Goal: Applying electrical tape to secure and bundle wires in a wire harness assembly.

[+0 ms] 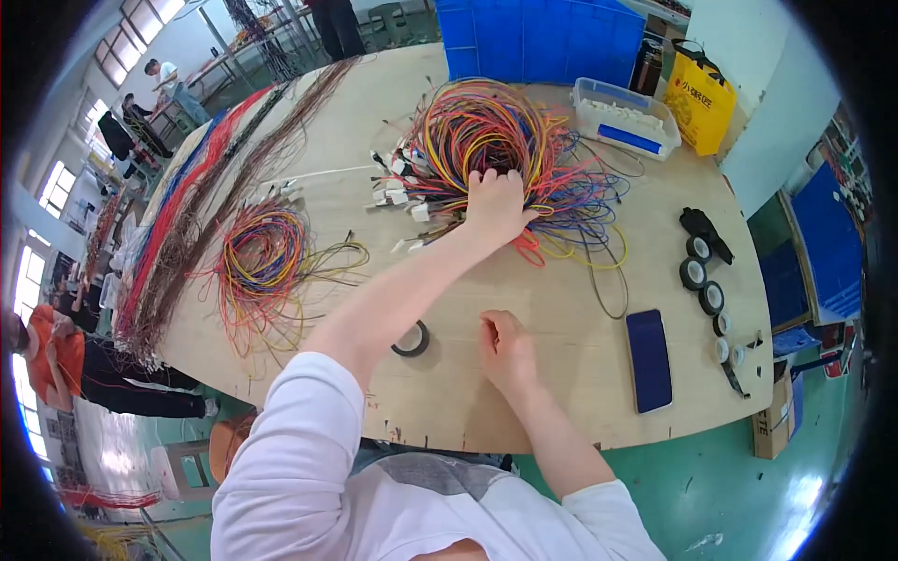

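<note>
The round wire pile [463,131] sits at twelve o'clock from the nearer left grip [498,204], touching it. I can't tell if that or the right grip [510,352] is closed.

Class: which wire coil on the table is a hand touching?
The larger coil, near the blue crate: the left hand is on it, while no hand touches the smaller coil.
</note>
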Available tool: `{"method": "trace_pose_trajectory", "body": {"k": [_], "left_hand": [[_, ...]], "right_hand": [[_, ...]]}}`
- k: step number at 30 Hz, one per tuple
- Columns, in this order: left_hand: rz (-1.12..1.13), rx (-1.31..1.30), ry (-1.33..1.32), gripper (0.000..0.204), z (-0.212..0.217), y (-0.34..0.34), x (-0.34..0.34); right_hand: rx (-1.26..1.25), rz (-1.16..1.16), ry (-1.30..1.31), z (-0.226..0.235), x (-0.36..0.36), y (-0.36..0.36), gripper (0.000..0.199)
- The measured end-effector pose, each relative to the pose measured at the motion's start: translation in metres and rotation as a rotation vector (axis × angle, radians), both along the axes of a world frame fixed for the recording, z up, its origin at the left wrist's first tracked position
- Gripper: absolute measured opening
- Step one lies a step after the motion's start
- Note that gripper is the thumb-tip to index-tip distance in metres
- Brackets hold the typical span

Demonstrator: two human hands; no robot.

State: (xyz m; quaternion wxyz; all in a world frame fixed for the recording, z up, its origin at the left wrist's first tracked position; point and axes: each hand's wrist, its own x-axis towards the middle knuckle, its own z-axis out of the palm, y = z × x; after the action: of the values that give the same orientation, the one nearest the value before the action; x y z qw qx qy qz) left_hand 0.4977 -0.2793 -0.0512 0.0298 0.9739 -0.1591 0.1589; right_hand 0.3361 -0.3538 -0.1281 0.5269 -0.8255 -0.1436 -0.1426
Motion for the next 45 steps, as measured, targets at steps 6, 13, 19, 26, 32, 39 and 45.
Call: {"method": "trace_pose_trajectory", "body": {"k": [6, 13, 19, 26, 32, 39, 45], "left_hand": [[-0.154, 0.173, 0.192, 0.032, 0.034, 0.042, 0.047], [-0.1, -0.13, 0.401, 0.089, 0.062, 0.066, 0.064], [-0.259, 0.283, -0.014, 0.112, -0.005, 0.097, -0.001], [-0.261, 0.254, 0.004, 0.081, 0.003, 0.095, 0.038], [-0.568, 0.099, -0.018, 0.061, 0.048, 0.07, 0.062], [-0.416, 0.256, 0.09, 0.053, 0.052, 0.024, 0.098], [-0.211, 0.212, 0.12, 0.033, 0.041, 0.023, 0.058]], "right_hand": [[-0.02, -0.03, 0.05, -0.001, 0.006, -0.001, 0.01], [-0.006, -0.056, 0.123, -0.001, 0.008, -0.004, 0.007], [-0.086, -0.02, 0.187, -0.001, 0.004, -0.001, 0.009], [-0.066, 0.001, 0.153, -0.001, 0.008, -0.001, 0.009], [-0.122, -0.016, 0.186, 0.007, 0.007, -0.002, 0.007], [-0.032, -0.05, 0.295, 0.005, 0.006, -0.001, 0.005], [-0.156, 0.019, 0.197, 0.001, 0.005, -0.006, 0.007]]}}
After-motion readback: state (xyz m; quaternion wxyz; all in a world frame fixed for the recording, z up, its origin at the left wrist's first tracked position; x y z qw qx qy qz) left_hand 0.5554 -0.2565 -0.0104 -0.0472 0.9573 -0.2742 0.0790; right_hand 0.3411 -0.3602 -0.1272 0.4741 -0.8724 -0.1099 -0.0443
